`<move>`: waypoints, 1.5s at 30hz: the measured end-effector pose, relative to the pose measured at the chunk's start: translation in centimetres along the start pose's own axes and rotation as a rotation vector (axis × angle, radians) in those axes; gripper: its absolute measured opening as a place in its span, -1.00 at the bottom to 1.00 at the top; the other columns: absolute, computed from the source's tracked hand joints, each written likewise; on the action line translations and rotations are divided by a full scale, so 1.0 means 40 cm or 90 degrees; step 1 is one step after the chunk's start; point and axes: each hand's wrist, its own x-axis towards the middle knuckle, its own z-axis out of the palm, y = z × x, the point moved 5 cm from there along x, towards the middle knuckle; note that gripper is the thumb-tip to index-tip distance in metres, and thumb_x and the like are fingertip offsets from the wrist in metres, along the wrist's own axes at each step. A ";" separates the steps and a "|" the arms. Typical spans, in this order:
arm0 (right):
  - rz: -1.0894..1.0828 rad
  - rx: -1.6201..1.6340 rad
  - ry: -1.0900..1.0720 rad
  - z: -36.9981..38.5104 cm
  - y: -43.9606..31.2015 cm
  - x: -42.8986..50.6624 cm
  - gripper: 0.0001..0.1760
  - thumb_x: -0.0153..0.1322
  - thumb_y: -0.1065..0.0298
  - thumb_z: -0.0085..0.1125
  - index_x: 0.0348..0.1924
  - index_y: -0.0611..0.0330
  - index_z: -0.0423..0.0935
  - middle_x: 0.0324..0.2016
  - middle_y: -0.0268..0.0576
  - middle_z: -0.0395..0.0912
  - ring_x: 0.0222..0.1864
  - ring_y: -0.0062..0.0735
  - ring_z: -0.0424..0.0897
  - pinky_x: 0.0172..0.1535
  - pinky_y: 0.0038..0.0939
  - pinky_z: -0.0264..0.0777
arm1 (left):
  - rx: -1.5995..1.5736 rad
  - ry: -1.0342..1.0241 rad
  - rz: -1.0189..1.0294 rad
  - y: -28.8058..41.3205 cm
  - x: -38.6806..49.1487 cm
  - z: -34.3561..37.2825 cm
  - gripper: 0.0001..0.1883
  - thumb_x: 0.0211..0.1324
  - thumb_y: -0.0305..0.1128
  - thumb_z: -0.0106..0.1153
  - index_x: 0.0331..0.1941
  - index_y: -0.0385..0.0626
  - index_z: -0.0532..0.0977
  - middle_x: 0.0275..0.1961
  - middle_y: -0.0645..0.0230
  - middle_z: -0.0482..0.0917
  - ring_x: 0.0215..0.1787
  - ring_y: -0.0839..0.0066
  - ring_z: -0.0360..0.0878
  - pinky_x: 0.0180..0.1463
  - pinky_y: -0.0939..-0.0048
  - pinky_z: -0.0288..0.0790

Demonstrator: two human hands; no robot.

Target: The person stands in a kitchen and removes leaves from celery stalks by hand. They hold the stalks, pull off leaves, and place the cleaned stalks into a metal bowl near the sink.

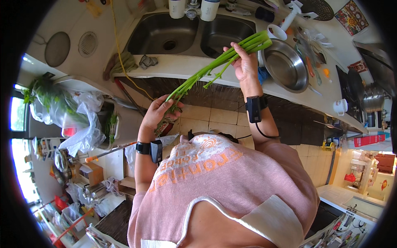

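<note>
A bunch of long green celery stalks [214,63] stretches slantwise between both hands, over the front edge of the counter. My right hand [243,62] grips it near the thick, cut base, which points toward the upper right. Around the thin, leafy end curls my left hand [162,111], its thumb on top of the stems. Leaves hang below the left fingers, and part of them is hidden by the hand. Behind the stalks lies a double steel sink [162,34]. Just right of my right hand, a wide steel basin [285,66] rests on the counter.
A white cup [277,32] and a spray bottle [290,15] stand behind the basin. To the left, plastic bags of leafy greens [62,108] sit beside a bin [113,124] holding more leaves. A yellow hose [119,52] runs down past a cloth [124,66]. A white mug [340,107] stands near the stove.
</note>
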 end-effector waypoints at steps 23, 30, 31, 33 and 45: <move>-0.207 -0.061 0.158 -0.242 -0.175 -0.059 -0.72 0.29 0.49 0.33 -0.23 0.36 0.43 -0.34 0.01 0.60 -0.36 0.13 0.67 -0.26 -0.04 0.63 | -0.225 -0.222 -0.090 -0.008 0.043 0.099 -0.46 0.29 -0.45 -0.13 0.31 -0.41 0.08 0.20 -0.07 0.39 0.00 0.12 0.60 -0.10 0.37 0.62; -0.169 -0.032 0.165 -0.273 -0.204 -0.050 -0.74 0.32 0.55 0.26 -0.24 0.33 0.34 -0.41 -0.05 0.50 -0.41 -0.05 0.63 -0.23 0.06 0.66 | -0.267 -0.231 -0.079 -0.011 0.038 0.144 -0.36 0.31 -0.24 -0.06 0.30 -0.48 0.06 0.19 -0.09 0.41 -0.02 0.18 0.62 -0.10 0.38 0.62; -0.156 -0.027 0.173 -0.293 -0.211 -0.044 -0.75 0.34 0.54 0.24 -0.23 0.33 0.34 -0.41 -0.04 0.50 -0.40 -0.04 0.63 -0.23 0.08 0.66 | -0.288 -0.258 -0.080 -0.012 0.037 0.156 -0.32 0.32 -0.18 -0.03 0.31 -0.45 0.05 0.22 -0.15 0.37 0.00 0.13 0.61 -0.07 0.33 0.61; -0.132 -0.026 0.185 -0.346 -0.227 -0.022 -0.76 0.37 0.49 0.21 -0.20 0.33 0.34 -0.38 0.00 0.52 -0.36 0.06 0.63 -0.21 0.11 0.64 | -0.297 -0.307 -0.080 -0.016 0.030 0.176 -0.29 0.32 -0.13 -0.02 0.34 -0.41 0.02 0.24 -0.21 0.33 0.04 0.06 0.58 -0.03 0.25 0.59; 0.061 -0.310 0.459 -0.806 -0.360 0.134 -0.75 0.38 0.17 0.25 -0.41 0.08 0.40 -0.58 -0.38 0.23 -0.59 -0.55 0.26 -0.57 -0.48 0.20 | -0.322 -0.260 -0.075 -0.066 0.022 0.182 -0.33 0.30 -0.24 0.01 0.37 -0.27 0.02 0.31 -0.22 0.24 0.20 0.03 0.46 0.14 0.19 0.47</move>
